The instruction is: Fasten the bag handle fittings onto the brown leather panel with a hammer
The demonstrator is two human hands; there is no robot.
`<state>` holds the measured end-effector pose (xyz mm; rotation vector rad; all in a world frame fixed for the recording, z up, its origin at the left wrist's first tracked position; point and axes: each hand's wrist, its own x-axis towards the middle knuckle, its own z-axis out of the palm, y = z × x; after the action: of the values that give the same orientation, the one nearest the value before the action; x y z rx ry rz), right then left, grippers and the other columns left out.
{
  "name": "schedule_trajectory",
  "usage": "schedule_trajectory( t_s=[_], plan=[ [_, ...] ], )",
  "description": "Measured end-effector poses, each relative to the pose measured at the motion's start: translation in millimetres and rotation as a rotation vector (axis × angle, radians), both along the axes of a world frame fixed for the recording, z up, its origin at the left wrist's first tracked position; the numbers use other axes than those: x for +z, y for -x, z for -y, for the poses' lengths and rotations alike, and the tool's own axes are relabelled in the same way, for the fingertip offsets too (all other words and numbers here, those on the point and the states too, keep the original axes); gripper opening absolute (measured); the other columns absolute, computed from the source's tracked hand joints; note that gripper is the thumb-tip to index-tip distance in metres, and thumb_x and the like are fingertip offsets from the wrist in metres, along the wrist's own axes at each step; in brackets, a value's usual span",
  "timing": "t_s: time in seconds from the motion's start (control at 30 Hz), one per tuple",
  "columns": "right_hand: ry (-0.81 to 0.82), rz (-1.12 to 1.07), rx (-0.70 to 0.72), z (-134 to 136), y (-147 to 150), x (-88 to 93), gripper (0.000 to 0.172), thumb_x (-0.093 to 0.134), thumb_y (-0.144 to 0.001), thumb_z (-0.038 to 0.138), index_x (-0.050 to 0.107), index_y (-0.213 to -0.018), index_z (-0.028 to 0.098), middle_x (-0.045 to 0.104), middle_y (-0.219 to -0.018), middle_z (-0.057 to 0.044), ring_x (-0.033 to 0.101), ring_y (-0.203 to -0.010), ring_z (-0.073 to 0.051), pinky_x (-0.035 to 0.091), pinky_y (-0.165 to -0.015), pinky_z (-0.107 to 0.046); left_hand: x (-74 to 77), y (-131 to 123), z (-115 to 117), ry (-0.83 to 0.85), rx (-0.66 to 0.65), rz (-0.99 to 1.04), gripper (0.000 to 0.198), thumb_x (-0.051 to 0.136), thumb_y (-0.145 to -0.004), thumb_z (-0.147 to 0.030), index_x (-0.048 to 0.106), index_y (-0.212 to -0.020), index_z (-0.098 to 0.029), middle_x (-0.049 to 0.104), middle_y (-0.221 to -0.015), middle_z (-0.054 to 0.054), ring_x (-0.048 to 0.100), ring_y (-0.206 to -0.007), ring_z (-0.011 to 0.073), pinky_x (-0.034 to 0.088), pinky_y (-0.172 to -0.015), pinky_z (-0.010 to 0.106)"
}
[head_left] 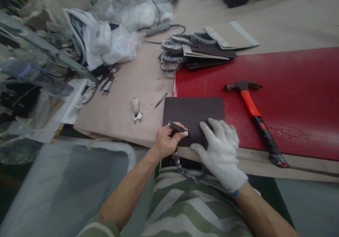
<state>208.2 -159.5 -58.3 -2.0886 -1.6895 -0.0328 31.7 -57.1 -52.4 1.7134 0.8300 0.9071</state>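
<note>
A dark brown flat panel (194, 111) with rounded corners lies at the table's front edge, partly over a red sheet. My bare left hand (169, 140) is closed in a pinch on a small black strip (178, 128), white at one end and brassy at the other, just over the panel's left part. In a white knit glove, my right hand (218, 141) rests flat on the panel's right side, fingers spread. A plastic-wrapped handle loop (182, 169) hangs below the panel's front edge, against the striped shirt.
A claw hammer (254, 113) lies on the red sheet (296, 99) at right. To the left are a thin metal rod (161, 100) and a taped two-pronged tool (136, 108). Behind are panels with wrapped handles (174, 46) and a corded grey tool (157, 29). A pale bin (129, 155) stands front left.
</note>
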Motion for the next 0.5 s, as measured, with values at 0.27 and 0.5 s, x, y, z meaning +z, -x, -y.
schedule_trajectory(
  t_s=[0.27, 0.5],
  plan=[
    [0.040, 0.032, 0.036, 1.1, -3.9, 3.4, 0.062, 0.083, -0.080, 0.047, 0.068, -0.134, 0.022, 0.058, -0.150, -0.013, 0.045, -0.138, -0.042, 0.030, -0.118, -0.062, -3.2, 1.9, -0.7, -0.029, -0.040, 0.010, 0.009, 0.072, -0.087, -0.020, 0.077, -0.094, -0.017, 0.081, -0.090, 0.005, 0.076, -0.083, 0.0170, 0.062, -0.078, 0.027],
    [0.069, 0.033, 0.034, -1.4, -3.5, 9.5, 0.062, 0.083, -0.078, 0.045, 0.069, -0.134, 0.020, 0.058, -0.150, -0.014, 0.045, -0.138, -0.043, 0.032, -0.116, -0.063, -7.6, 1.6, 1.8, -0.108, -0.035, 0.006, 0.008, 0.073, -0.087, -0.020, 0.076, -0.094, -0.018, 0.081, -0.094, 0.006, 0.077, -0.088, 0.0179, 0.062, -0.086, 0.029]
  ],
)
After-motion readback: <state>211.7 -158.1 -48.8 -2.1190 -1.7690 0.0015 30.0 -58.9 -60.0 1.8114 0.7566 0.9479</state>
